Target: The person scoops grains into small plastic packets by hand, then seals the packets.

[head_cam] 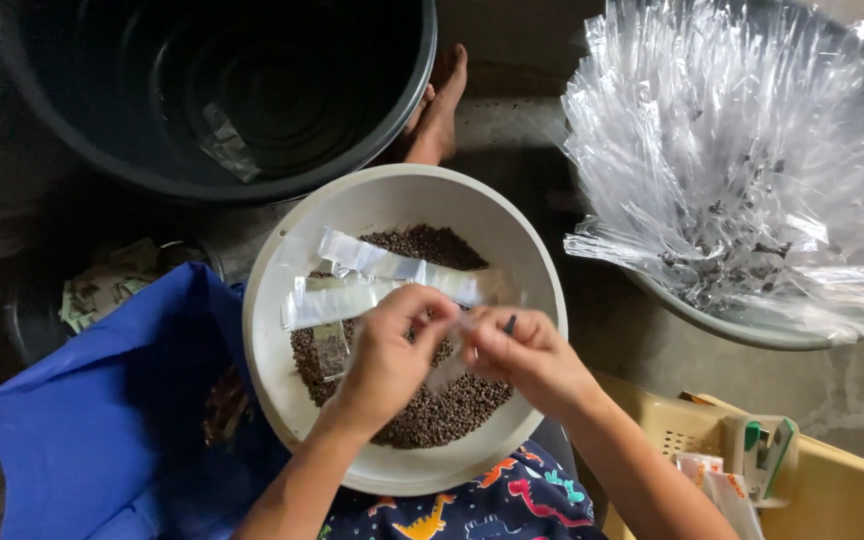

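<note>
Your left hand (pixel 389 355) and right hand (pixel 524 352) meet over the white bowl (pixel 542 275) in your lap. Each grip is pressed together, thumb against fingertips, pinching the same small clear packet (pixel 457 350) between them; the packet hangs just above the dark brown pellets (pixel 432 415) that fill the bowl's bottom. Something small and dark shows at your right fingertips, too small to tell.

Several long clear packets (pixel 372 275) lie across the pellets just beyond your hands, one with a dark filled end.

To your right, a heap of clear plastic sleeves (pixel 742 140) spills over a pale basin (pixel 712 315). A large dark tub (pixel 152 170) sits ahead, a blue bag (pixel 82 420) on your left, and a yellow basket (pixel 852 490) at your right elbow.
</note>
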